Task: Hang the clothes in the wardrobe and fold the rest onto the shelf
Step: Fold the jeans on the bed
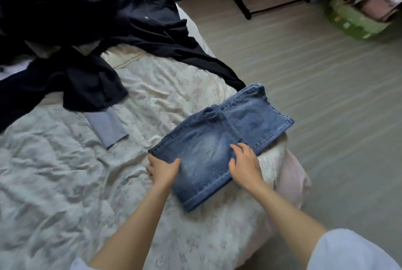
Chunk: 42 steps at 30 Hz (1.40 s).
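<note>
Rumpled bed (65,182): folded jeans (208,145) are thick, floppy denim. Your left hand (163,170) pinches the edge; your right hand (245,166) lies flat, open. Lift from underneath.

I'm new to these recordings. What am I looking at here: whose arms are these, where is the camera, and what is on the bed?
There is no machine here. The single picture comes from a camera worn on a person's head, looking down at their own bare arms. The left hand grips the near left edge of folded blue jeans, fingers tucked underneath. The right hand rests flat on top. The jeans lie at the corner of a bed with a pale floral cover. Further back is a heap of dark clothes, and a grey-blue sleeve pokes out from beneath it.
</note>
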Available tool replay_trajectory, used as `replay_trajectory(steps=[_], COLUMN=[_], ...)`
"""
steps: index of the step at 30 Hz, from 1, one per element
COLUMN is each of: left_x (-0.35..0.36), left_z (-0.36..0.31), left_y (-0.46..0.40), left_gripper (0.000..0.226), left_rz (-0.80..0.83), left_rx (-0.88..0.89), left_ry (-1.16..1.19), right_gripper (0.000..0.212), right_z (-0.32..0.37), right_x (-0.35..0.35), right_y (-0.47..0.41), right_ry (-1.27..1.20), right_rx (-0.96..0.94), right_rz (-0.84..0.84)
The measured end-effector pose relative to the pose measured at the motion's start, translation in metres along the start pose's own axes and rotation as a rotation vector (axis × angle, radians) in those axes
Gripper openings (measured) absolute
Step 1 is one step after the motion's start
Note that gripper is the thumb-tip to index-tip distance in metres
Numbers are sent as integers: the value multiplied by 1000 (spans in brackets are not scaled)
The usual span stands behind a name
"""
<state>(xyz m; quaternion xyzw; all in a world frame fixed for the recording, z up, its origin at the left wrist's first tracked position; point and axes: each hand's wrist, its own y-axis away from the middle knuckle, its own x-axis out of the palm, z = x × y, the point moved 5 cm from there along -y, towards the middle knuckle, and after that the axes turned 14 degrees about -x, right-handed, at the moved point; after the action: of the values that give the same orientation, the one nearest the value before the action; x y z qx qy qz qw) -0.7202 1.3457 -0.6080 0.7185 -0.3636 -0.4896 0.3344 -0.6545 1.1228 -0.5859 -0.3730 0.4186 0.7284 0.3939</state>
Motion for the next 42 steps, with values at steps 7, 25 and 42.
replay_trajectory(steps=[7,25,42], left_x=[15,-96,-33], left_z=[18,15,-68], left_y=[-14,99,96], left_gripper=[32,10,43], left_rz=[275,-3,47], left_rx=[-224,370,757], left_ry=[488,120,-298], right_gripper=[53,67,39], right_z=[37,160,31], right_x=[40,1,-74], right_y=[10,110,24], right_ry=[-159,-183,-543], right_rx=[-121,-250,55], right_rz=[106,139,-154])
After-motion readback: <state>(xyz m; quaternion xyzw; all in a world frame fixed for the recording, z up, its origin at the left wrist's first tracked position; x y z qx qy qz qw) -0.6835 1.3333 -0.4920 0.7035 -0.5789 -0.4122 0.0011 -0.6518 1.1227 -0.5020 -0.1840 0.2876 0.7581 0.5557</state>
